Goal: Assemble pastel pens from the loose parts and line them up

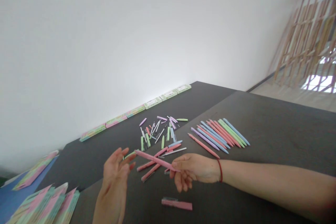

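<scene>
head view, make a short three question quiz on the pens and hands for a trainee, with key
1. What colour is the pen in the right hand: a) green, b) pink, c) blue?
2. True or false: the lined-up pens lie to the right of the scattered pen parts.
3. Fill in: the cord round the right wrist is ___.

Key: 1. b; 2. true; 3. red.

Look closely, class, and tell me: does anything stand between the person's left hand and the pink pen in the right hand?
Nothing visible does: the open left hand has its fingers by one end of the pink pen held in the right hand. Whether they touch is unclear.
</scene>
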A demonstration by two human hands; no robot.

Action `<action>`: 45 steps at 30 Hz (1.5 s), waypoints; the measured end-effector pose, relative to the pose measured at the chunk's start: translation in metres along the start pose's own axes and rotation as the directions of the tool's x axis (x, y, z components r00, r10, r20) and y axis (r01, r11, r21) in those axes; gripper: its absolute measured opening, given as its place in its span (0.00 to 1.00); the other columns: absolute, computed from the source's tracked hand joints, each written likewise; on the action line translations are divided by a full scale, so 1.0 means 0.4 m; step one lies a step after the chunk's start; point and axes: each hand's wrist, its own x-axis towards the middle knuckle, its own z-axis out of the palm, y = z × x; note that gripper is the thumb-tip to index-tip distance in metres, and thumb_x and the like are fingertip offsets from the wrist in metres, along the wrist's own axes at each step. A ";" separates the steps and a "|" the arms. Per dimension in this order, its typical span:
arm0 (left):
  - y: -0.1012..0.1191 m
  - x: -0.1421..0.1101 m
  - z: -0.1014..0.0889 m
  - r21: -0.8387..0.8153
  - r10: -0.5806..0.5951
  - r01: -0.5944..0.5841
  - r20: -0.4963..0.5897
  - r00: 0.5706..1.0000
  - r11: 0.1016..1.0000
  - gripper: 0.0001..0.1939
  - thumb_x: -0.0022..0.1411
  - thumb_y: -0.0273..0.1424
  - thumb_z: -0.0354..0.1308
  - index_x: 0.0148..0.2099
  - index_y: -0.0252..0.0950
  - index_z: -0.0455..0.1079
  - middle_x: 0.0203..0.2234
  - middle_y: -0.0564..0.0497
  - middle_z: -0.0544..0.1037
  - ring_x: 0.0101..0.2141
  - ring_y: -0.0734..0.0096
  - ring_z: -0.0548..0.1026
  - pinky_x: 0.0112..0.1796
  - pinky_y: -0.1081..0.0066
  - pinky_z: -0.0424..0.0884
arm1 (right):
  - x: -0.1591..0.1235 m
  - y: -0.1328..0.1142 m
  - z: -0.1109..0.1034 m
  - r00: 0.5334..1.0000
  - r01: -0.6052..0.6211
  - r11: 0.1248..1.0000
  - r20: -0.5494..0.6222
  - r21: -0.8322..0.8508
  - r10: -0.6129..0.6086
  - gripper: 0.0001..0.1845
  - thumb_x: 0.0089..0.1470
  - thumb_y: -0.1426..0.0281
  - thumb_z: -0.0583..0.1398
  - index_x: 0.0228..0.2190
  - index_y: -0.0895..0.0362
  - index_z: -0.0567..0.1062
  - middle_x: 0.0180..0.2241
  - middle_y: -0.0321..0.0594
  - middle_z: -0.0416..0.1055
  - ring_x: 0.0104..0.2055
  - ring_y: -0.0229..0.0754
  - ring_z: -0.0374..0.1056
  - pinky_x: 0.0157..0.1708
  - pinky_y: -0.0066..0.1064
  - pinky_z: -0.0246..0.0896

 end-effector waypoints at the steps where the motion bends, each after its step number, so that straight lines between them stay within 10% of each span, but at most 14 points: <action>1: 0.003 -0.002 0.008 -0.237 -0.169 0.175 0.047 0.984 0.956 0.22 0.55 0.43 0.54 0.49 0.37 0.64 0.46 0.43 0.72 0.42 0.57 0.73 0.42 0.55 0.69 | 0.002 0.008 0.008 0.999 -0.010 0.999 0.042 0.039 0.008 0.21 0.53 0.54 0.56 0.31 0.62 0.69 0.24 0.41 0.73 0.21 0.33 0.67 0.18 0.21 0.56; 4: 0.010 -0.035 0.045 -0.583 -0.407 0.500 0.294 0.865 0.640 0.15 0.60 0.40 0.48 0.36 0.34 0.70 0.23 0.50 0.73 0.27 0.69 0.73 0.36 0.61 0.72 | 0.003 0.036 0.032 0.987 -0.044 0.996 0.159 0.073 0.032 0.21 0.51 0.55 0.58 0.31 0.63 0.70 0.29 0.45 0.74 0.26 0.35 0.70 0.21 0.21 0.58; 9: 0.032 -0.083 0.071 -0.793 -0.372 0.448 0.302 0.878 0.413 0.23 0.61 0.42 0.47 0.17 0.37 0.57 0.11 0.60 0.52 0.14 0.79 0.53 0.19 0.73 0.62 | -0.001 0.061 0.045 0.982 -0.062 0.998 0.179 0.003 0.061 0.21 0.52 0.56 0.57 0.34 0.63 0.72 0.34 0.48 0.74 0.31 0.36 0.71 0.23 0.21 0.59; 45: 0.082 -0.049 0.021 -0.811 -0.445 0.379 0.167 0.880 0.446 0.24 0.62 0.42 0.43 0.16 0.38 0.49 0.13 0.61 0.39 0.14 0.78 0.43 0.12 0.75 0.52 | 0.017 0.054 0.034 0.994 -0.007 0.996 0.107 -0.093 0.017 0.21 0.48 0.55 0.59 0.33 0.61 0.70 0.30 0.43 0.72 0.27 0.35 0.69 0.22 0.23 0.58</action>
